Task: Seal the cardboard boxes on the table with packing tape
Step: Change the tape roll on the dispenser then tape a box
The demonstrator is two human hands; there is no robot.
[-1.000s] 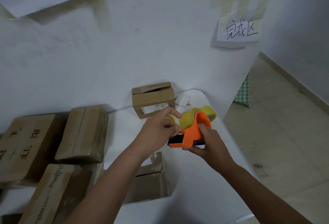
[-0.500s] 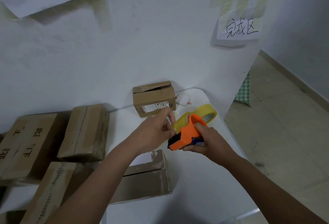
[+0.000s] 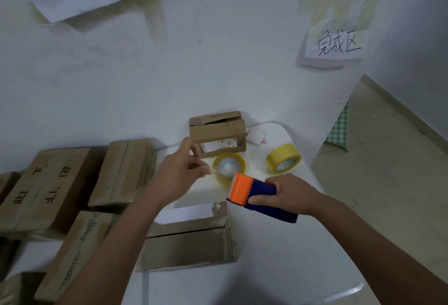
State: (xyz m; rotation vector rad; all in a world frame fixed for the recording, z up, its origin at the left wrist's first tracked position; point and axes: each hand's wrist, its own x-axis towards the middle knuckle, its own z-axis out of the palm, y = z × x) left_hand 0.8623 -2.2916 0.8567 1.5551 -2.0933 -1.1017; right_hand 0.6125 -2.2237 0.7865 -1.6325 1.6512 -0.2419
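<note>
from the head view, the right hand (image 3: 288, 194) grips the tape dispenser (image 3: 254, 194) above the table (image 3: 278, 268) so the left hand (image 3: 177, 176), at nine o'clock, can pinch the tape end toward the cardboard box (image 3: 191, 239) at six o'clock, seemingly to start a seal.

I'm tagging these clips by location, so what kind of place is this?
Probably a makeshift packing station in a plain room: cardboard boxes crowd a white table, spare tape rolls lie on it, and handwritten zone signs are taped to the wall.
</note>
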